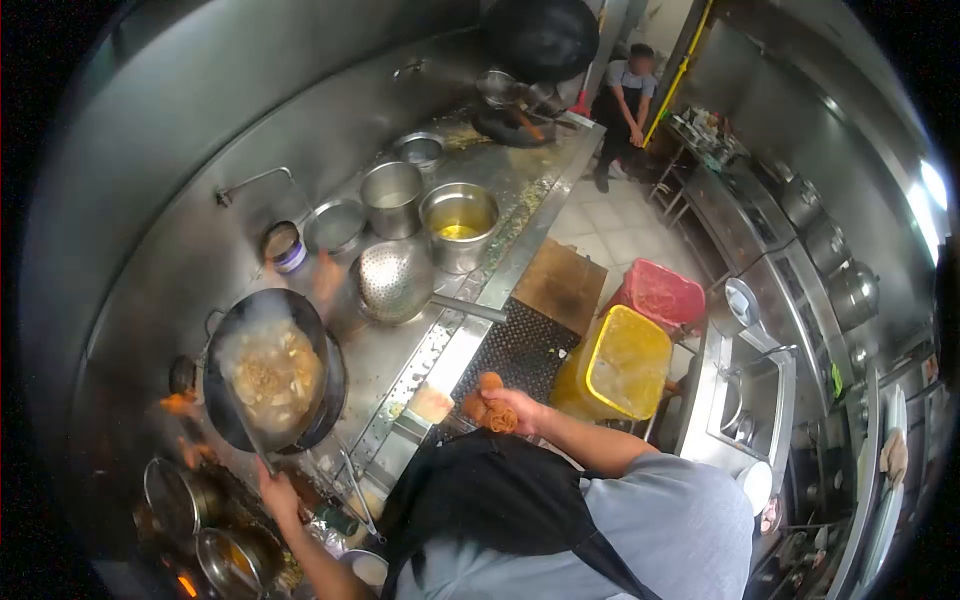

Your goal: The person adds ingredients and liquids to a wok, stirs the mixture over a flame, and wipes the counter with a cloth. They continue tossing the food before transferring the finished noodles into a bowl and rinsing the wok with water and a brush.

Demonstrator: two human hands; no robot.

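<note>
My left hand (278,492) is closed around the handle of a long utensil (255,437) whose head is hidden in the food. That utensil reaches into a black wok (222,400) over a burner, where pale chunks of food in sauce (275,370) are steaming. Away from the wok, in front of my apron, my right hand (520,408) grips a crumpled orange-brown cloth (488,408). Flames (180,403) show at the wok's lower left side.
A perforated strainer (395,282) lies near metal pots, one of them (460,250) holding yellow liquid. A can (285,247) stands above the wok. Yellow (625,360) and red (660,292) bins stand on the floor. Another person (628,95) sits at the far end.
</note>
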